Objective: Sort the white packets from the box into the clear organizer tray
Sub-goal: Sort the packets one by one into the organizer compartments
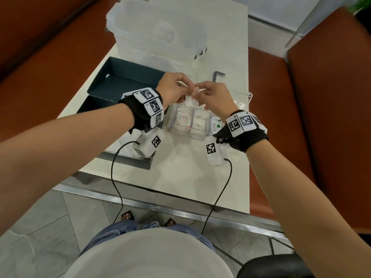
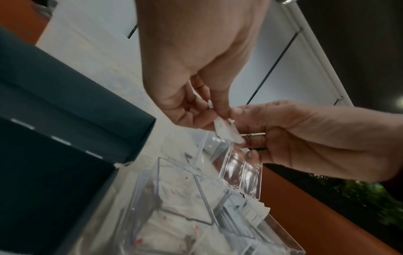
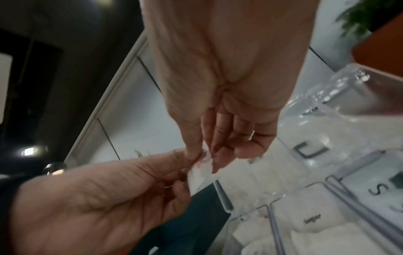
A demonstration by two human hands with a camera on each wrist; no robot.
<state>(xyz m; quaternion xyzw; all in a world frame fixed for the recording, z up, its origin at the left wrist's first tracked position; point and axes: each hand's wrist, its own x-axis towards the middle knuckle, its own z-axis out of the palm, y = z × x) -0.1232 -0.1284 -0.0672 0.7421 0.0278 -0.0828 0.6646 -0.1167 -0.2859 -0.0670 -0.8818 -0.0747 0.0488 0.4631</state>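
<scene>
A dark box [image 1: 128,77] is seen open at the left of the white worktop [image 1: 180,173]. Just right of it, the left hand [image 1: 172,89] is raised, its fingertips pinched on a small white packet [image 2: 226,132]. The same packet is pinched from the other side by the right hand [image 1: 214,95]. Directly beneath both hands the clear organizer tray [image 1: 170,128] is set, with white packets lying in its compartments.

translucent bin [image 1: 158,31] far end | hex key [image 1: 218,75] | white table [image 1: 180,177] | orange seats [image 1: 321,117]
</scene>
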